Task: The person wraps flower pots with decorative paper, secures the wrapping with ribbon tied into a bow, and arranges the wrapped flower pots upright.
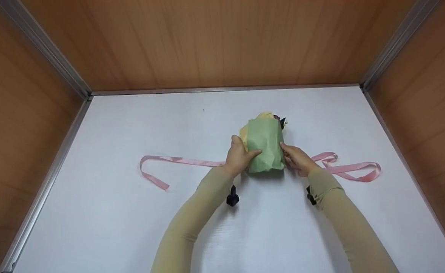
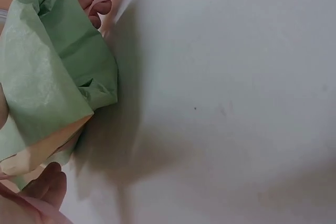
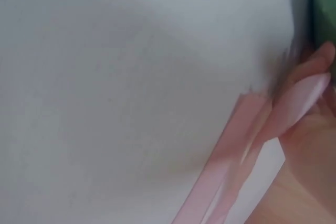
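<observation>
A bouquet wrapped in pale green paper leans over the white table, with yellow paper at its left edge and dark red and black bits at its top. My left hand grips its left side, thumb across the front. At the right side, my right hand holds the bouquet with its thumb against the paper. A pink ribbon passes behind the bouquet. In the right wrist view the ribbon runs across the right hand's fingers; in the left wrist view the ribbon crosses the left hand.
One ribbon tail curls on the white table to the left; a looped ribbon end lies to the right. Wooden panels with metal edges wall in the back and sides. Dark wrist gear hangs below each forearm.
</observation>
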A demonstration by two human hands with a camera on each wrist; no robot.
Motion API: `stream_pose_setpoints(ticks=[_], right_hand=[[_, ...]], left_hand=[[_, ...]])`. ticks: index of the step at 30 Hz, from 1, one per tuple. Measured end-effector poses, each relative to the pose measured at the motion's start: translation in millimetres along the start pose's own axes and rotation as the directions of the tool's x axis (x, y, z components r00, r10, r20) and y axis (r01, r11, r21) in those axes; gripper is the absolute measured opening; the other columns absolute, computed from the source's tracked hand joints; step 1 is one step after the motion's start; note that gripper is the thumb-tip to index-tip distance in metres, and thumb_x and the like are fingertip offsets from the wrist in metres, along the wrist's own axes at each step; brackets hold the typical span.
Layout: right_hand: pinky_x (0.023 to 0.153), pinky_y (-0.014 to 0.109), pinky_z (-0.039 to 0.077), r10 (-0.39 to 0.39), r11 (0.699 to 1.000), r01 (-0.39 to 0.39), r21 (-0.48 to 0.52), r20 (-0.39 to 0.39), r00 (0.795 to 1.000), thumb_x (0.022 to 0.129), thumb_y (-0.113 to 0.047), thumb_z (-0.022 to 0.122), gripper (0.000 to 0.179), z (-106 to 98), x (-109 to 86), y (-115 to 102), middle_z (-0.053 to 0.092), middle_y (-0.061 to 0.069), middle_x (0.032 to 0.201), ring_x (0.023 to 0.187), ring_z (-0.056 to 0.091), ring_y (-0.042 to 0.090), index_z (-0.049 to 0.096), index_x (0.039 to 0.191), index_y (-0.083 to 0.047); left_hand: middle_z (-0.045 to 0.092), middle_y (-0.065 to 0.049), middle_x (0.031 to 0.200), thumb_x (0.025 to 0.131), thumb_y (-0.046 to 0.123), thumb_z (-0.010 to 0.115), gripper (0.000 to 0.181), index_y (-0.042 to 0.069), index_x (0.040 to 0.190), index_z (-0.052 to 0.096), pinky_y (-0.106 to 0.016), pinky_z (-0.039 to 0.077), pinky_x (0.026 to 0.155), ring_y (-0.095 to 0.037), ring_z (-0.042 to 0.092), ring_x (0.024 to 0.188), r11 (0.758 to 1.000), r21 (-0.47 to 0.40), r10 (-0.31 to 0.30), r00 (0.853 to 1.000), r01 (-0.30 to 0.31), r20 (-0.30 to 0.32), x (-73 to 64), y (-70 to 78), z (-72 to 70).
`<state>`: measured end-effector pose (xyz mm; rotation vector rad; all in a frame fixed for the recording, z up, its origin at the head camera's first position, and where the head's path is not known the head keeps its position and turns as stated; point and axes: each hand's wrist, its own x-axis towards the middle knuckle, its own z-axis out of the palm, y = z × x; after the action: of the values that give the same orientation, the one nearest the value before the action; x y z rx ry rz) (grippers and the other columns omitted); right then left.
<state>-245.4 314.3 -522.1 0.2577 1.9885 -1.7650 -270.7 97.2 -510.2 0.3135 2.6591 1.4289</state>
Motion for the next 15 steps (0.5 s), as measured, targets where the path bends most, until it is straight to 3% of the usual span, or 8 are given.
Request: stream_pose_setpoints(ticks=[3,5,8,12,15], right_hand=[[0.115,0.042,0.023,0.013,1.000,-0.013,-0.004,0.014,1.000,0.098,-0.055,0.034,0.075,-0.3,-0.9,-0.8,0.027,0.013,0.154,0.140,0.025,0.023,0.021,0.149,-0.001],[0.111,0.041,0.029,0.020,1.000,-0.019,-0.020,0.011,1.000,0.097,-0.056,0.034,0.074,0.7,-0.8,-1.4,0.030,0.012,0.153,0.137,0.031,0.022,0.024,0.148,-0.003],[0.112,0.044,0.026,0.024,0.999,-0.023,-0.034,0.018,1.000,0.098,-0.053,0.035,0.072,6.3,-7.0,-9.4,0.024,0.013,0.155,0.141,0.024,0.026,0.026,0.146,-0.001],[0.116,0.049,0.013,0.017,0.999,-0.017,-0.031,0.000,1.000,0.097,-0.052,0.040,0.073,10.6,-5.2,-10.2,0.016,0.013,0.157,0.145,0.009,0.030,0.029,0.145,0.001],[0.115,0.047,0.021,0.004,0.999,-0.005,-0.042,-0.031,1.000,0.094,-0.055,0.045,0.073,10.4,1.9,-4.4,0.031,0.011,0.149,0.139,0.026,0.026,0.038,0.141,0.000]], left_hand=[[0.045,-0.016,0.109,0.077,0.030,0.078,0.064,0.005,0.102,0.024,-0.035,0.047,0.091,-0.024,0.054,0.101,0.999,0.010,0.040,0.998,-0.040,-0.045,-0.2,1.2,0.0],[0.045,-0.017,0.110,0.078,0.029,0.077,0.064,0.005,0.102,0.022,-0.036,0.046,0.093,-0.026,0.054,0.103,0.999,0.001,0.038,0.998,-0.038,-0.040,-0.2,1.5,-0.8],[0.047,-0.022,0.115,0.084,0.027,0.072,0.059,0.004,0.103,0.021,-0.037,0.045,0.095,-0.029,0.054,0.110,0.996,-0.077,-0.030,0.998,0.034,0.053,0.2,2.4,-3.2],[0.051,-0.016,0.103,0.092,0.025,0.063,0.046,0.008,0.101,0.022,-0.034,0.048,0.088,-0.024,0.057,0.098,0.974,-0.170,-0.116,0.973,0.151,0.200,-0.6,0.9,-7.1],[0.044,-0.006,0.089,0.093,0.024,0.061,0.042,0.011,0.097,0.022,-0.031,0.048,0.079,-0.017,0.051,0.084,0.971,-0.181,-0.114,0.966,0.159,0.233,-2.5,-1.7,-8.6]])
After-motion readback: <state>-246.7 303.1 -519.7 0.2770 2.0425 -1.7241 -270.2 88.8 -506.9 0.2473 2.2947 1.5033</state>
